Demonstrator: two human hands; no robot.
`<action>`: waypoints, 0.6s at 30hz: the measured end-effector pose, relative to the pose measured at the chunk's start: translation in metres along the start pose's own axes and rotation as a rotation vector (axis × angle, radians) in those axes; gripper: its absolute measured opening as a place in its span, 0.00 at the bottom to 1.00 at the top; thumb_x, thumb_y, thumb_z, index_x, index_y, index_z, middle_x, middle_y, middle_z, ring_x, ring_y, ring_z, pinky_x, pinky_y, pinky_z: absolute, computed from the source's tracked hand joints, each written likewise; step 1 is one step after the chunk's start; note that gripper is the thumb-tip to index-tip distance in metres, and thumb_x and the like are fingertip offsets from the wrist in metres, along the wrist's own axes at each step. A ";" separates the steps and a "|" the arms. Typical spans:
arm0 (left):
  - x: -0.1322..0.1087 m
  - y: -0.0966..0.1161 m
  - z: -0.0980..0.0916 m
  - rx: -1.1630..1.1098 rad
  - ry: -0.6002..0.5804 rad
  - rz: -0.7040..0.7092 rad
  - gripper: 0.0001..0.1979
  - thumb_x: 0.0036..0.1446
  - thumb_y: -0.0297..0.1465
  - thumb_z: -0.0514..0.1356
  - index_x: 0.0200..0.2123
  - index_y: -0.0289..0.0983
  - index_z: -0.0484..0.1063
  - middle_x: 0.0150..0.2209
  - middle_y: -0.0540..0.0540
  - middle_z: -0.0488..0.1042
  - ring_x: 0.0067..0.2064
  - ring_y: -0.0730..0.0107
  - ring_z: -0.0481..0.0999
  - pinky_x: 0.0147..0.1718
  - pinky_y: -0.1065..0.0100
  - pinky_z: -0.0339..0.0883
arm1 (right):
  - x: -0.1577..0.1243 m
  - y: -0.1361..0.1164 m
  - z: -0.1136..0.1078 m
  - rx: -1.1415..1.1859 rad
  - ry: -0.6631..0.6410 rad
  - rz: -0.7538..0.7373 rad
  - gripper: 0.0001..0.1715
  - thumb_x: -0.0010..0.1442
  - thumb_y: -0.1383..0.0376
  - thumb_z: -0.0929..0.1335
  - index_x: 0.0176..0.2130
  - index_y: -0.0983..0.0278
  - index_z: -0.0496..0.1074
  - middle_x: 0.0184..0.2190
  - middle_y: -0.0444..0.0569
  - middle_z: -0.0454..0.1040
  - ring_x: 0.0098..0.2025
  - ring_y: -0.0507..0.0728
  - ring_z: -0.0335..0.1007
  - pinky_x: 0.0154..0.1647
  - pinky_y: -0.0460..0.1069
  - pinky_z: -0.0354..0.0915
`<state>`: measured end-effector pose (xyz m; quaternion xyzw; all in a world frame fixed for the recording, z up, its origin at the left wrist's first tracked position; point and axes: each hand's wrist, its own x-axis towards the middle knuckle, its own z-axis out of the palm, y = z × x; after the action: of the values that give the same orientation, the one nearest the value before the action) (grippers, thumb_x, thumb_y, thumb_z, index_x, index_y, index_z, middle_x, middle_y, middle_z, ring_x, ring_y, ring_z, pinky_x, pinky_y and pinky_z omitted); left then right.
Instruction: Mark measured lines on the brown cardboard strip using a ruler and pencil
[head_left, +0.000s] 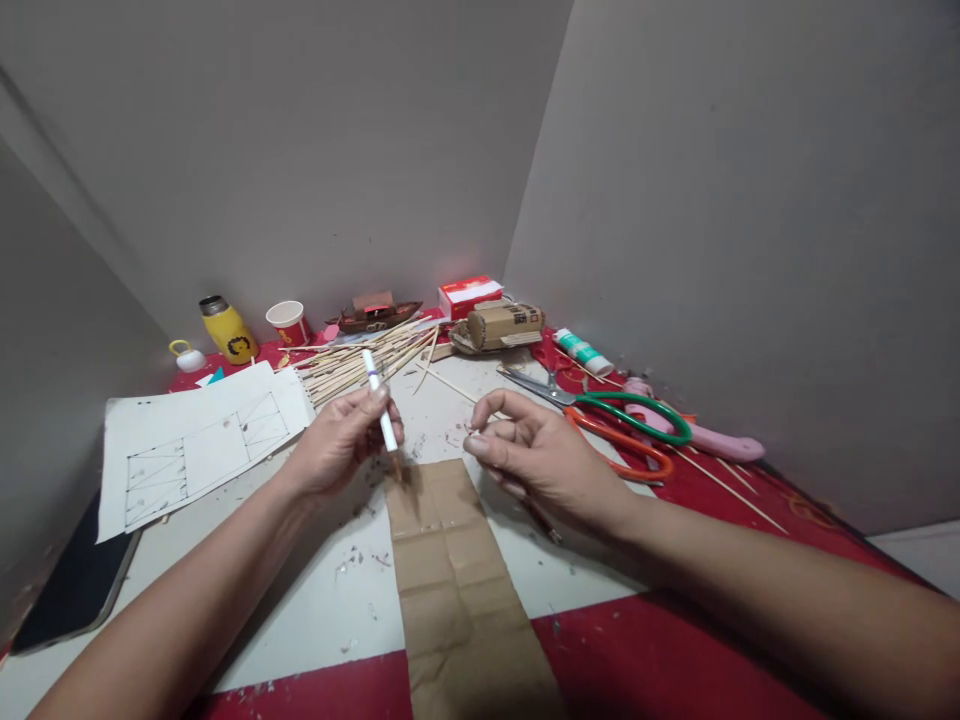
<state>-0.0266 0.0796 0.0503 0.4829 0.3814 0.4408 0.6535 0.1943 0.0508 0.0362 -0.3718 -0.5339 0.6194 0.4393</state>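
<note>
My left hand (352,435) is closed round a slim white pen (381,405) with a blue band, tilted above the far end of a brown cardboard strip (457,580). The strip is creased and runs towards me. To the right of the strip's far end, my right hand (532,450) hovers with curled fingers, thumb and index finger close together. A thin dark stick (545,525) shows beneath that hand; whether the hidden lower fingers grip it I cannot tell.
Paper with a line drawing (202,445) lies left, over a dark phone (75,580). Thin wooden sticks (367,365), a yellow bottle (227,330), a paper cup (289,323), a model boat (379,312) and a cardboard model (499,328) stand behind. Green-and-orange-handled scissors (637,405) lie right.
</note>
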 end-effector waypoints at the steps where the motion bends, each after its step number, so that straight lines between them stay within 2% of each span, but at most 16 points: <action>1: -0.003 0.000 0.002 0.027 -0.051 -0.024 0.21 0.48 0.48 0.71 0.27 0.35 0.75 0.20 0.48 0.73 0.21 0.76 0.68 0.20 0.75 0.63 | 0.002 -0.001 -0.002 -0.004 0.032 -0.032 0.23 0.52 0.52 0.77 0.33 0.62 0.66 0.15 0.33 0.63 0.15 0.44 0.51 0.15 0.41 0.47; 3: -0.008 0.000 0.007 0.075 -0.149 -0.067 0.21 0.49 0.48 0.71 0.28 0.34 0.77 0.19 0.47 0.73 0.20 0.75 0.67 0.20 0.74 0.61 | 0.008 -0.002 -0.007 -0.012 0.090 -0.090 0.23 0.52 0.51 0.77 0.31 0.64 0.67 0.17 0.36 0.64 0.16 0.44 0.53 0.15 0.41 0.48; 8: -0.021 0.000 0.017 0.207 -0.380 -0.199 0.19 0.55 0.47 0.67 0.28 0.35 0.77 0.20 0.47 0.72 0.21 0.74 0.67 0.21 0.73 0.60 | 0.015 -0.010 -0.014 0.008 0.142 -0.143 0.24 0.53 0.48 0.75 0.32 0.65 0.71 0.19 0.38 0.67 0.17 0.45 0.56 0.16 0.42 0.51; 15: -0.023 -0.001 0.018 0.290 -0.520 -0.252 0.19 0.60 0.47 0.62 0.32 0.35 0.76 0.20 0.49 0.69 0.19 0.76 0.62 0.18 0.74 0.58 | 0.011 -0.013 -0.015 -0.041 -0.005 -0.140 0.20 0.58 0.52 0.73 0.31 0.66 0.72 0.20 0.39 0.68 0.17 0.44 0.57 0.15 0.40 0.50; 18: -0.021 -0.003 0.016 0.310 -0.561 -0.270 0.20 0.60 0.47 0.62 0.34 0.34 0.75 0.20 0.51 0.68 0.18 0.78 0.62 0.17 0.75 0.58 | 0.009 -0.015 -0.014 -0.067 -0.050 -0.120 0.20 0.57 0.52 0.74 0.31 0.66 0.72 0.19 0.39 0.69 0.17 0.44 0.58 0.15 0.40 0.51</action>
<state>-0.0184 0.0545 0.0527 0.6241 0.3098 0.1374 0.7040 0.2067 0.0651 0.0490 -0.3384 -0.5865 0.5827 0.4495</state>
